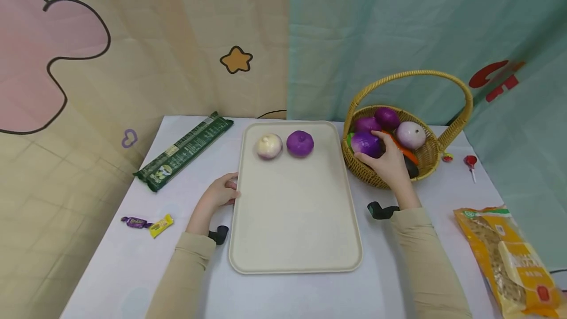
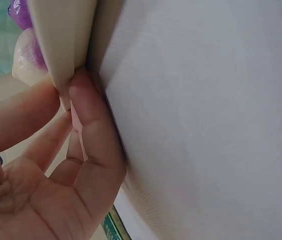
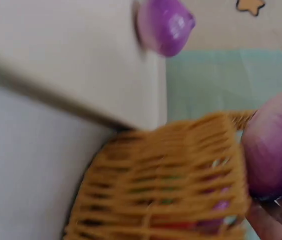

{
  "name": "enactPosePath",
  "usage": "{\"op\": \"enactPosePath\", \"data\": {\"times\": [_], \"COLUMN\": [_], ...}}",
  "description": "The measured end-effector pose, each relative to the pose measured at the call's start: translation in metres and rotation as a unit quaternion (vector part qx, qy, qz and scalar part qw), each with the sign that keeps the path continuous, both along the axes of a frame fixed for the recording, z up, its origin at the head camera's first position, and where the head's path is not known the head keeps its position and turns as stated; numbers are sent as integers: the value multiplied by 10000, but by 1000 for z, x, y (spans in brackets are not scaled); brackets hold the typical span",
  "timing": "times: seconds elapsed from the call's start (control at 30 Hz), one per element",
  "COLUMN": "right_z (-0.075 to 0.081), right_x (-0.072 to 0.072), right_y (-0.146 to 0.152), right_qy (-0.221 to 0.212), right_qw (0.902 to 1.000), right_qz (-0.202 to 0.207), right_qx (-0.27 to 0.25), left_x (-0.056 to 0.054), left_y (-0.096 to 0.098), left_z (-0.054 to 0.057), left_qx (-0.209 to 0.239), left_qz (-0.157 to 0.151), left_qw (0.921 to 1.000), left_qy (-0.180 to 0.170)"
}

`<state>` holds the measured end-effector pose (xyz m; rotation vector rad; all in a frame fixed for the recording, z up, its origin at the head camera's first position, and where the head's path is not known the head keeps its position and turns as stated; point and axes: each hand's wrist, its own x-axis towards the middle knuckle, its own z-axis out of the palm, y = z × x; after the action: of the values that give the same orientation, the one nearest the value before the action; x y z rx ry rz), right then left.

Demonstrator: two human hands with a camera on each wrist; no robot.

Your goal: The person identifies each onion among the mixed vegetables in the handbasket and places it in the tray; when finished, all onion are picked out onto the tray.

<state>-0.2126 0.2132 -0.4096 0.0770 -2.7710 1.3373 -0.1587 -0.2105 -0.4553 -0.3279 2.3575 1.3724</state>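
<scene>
In the head view my right hand (image 1: 390,164) grips a round purple eggplant (image 1: 365,144) at the wicker basket (image 1: 367,174). The right wrist view shows that eggplant (image 3: 273,145) beside the basket's rim, with fingertips (image 3: 268,222) under it. Still in the basket are two purple onions (image 1: 387,118), a whitish onion (image 1: 411,135), something orange and a dark vegetable, partly hidden by my hand. My left hand (image 1: 218,193) pinches the left edge of the beige tray (image 1: 297,220). A white-and-purple turnip (image 1: 269,146) and a purple onion (image 1: 300,143) sit at the tray's far end.
Left of the tray lie a long green packet (image 1: 183,151), a purple candy (image 1: 135,222) and a yellow candy (image 1: 161,226). On the right are a red lollipop (image 1: 471,161), a small candy (image 1: 447,157) and an orange food bag (image 1: 509,260). The basket's tall handle (image 1: 412,74) arches above it.
</scene>
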Motion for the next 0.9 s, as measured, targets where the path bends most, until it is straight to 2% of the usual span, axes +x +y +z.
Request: {"op": "enactPosePath", "data": {"times": [0.13,0.27,0.37,0.47,0.57,0.7,0.9], "right_z": [9,9,-1,-18,-35,-49,-52], "right_x": [7,12,15,16,15,14,11], "right_y": [-14,-48,-81,-114,-146,-171,-186], "right_qy": [133,-49,-456,-885,-1256,-1552,-1598], "right_qw": [9984,9937,9860,9770,9722,9665,9649], "right_qz": [52,457,788,1015,1113,1034,723], "right_qx": [-556,-1023,-1396,-1656,-1631,-1762,-1952], "left_x": [-2,-3,-3,-2,-2,-2,-3], "left_y": [0,-1,-1,-1,1,1,1], "left_z": [0,-2,-3,-5,-5,-6,-4], "left_qx": [39,137,201,243,240,157,-55], "left_qz": [9,87,174,238,316,295,225], "left_qw": [9999,9996,9993,9990,9987,9988,9992], "left_qy": [117,231,255,285,333,354,329]}}
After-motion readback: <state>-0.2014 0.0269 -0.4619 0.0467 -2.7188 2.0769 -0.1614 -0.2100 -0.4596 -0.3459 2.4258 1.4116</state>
